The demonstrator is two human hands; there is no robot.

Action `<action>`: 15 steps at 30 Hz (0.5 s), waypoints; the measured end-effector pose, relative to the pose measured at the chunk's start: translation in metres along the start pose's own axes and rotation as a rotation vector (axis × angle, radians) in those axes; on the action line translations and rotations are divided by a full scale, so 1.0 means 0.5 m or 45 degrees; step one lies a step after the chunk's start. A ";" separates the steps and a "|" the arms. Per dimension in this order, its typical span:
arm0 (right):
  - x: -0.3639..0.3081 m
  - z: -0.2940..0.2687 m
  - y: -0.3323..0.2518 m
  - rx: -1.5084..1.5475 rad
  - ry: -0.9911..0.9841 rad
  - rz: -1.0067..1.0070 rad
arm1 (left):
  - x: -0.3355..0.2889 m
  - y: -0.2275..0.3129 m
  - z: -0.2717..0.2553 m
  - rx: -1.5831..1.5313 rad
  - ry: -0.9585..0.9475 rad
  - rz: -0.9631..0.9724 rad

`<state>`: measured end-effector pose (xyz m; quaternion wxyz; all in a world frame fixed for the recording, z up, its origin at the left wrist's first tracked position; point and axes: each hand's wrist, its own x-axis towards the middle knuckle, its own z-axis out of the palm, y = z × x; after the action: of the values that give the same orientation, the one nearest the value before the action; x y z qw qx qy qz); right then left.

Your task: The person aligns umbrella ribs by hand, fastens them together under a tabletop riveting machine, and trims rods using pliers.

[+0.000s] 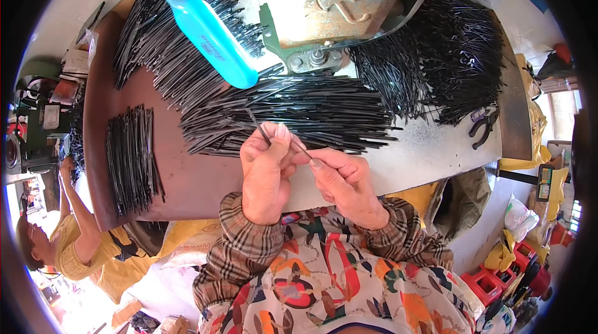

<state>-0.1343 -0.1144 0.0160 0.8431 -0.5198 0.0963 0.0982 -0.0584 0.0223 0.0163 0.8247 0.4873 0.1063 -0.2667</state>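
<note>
My left hand (265, 169) is closed in a pinch on a thin dark rod (257, 123), whose upper end sticks out above the fingers. Close beside it, my right hand (347, 183) grips a thin rod (303, 148) between thumb and forefinger. Whether both hands hold one rod or two separate ones is hidden by the fingers. Just beyond them, a large heap of black rods (293, 110) lies mostly sideways across the table. To the left is a smaller row of black rods (132, 159), laid side by side.
A green machine with a rusty metal cover (339, 4) stands at the far middle. A blue lamp (215, 38) hangs over another rod pile (180, 54). More thin black rods (458, 54) and dark-handled pliers (482, 127) lie right. Another person (68, 234) works at left.
</note>
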 end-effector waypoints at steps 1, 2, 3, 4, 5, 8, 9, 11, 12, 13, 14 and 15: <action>-0.002 0.000 0.004 0.048 0.012 0.005 | 0.000 -0.001 0.001 0.001 0.000 -0.002; -0.002 -0.001 0.008 0.049 0.014 0.006 | 0.000 -0.001 0.003 -0.001 0.016 -0.025; -0.003 -0.003 0.013 0.068 0.021 0.001 | 0.001 -0.002 0.005 -0.003 0.030 -0.048; -0.003 -0.003 0.014 0.086 0.027 -0.004 | 0.001 -0.003 0.006 -0.001 0.030 -0.048; -0.004 -0.002 0.013 0.087 0.028 -0.005 | 0.001 -0.004 0.007 -0.005 0.041 -0.064; -0.003 -0.005 0.006 0.051 0.037 -0.040 | -0.004 0.004 0.014 0.037 0.029 -0.043; -0.002 -0.010 -0.001 0.038 -0.005 0.010 | -0.006 0.010 0.017 0.083 0.010 -0.009; 0.003 -0.022 -0.018 0.025 -0.045 0.058 | -0.004 0.023 0.020 0.229 -0.047 0.077; 0.012 -0.032 -0.030 -0.415 -0.022 -0.068 | -0.001 0.027 0.022 0.375 -0.100 0.162; 0.021 -0.034 -0.039 -0.852 0.004 -0.197 | -0.001 0.026 0.035 0.403 -0.049 0.242; 0.034 -0.032 -0.040 -0.851 0.004 -0.201 | 0.005 0.028 0.035 0.405 -0.050 0.245; 0.049 -0.027 -0.036 -1.033 0.080 -0.436 | 0.014 0.028 0.031 0.493 -0.012 0.295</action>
<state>-0.1066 -0.1329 0.0191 0.5717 -0.8199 -0.0121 -0.0287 -0.0465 0.0118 0.0316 0.7415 0.6440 -0.0075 -0.1879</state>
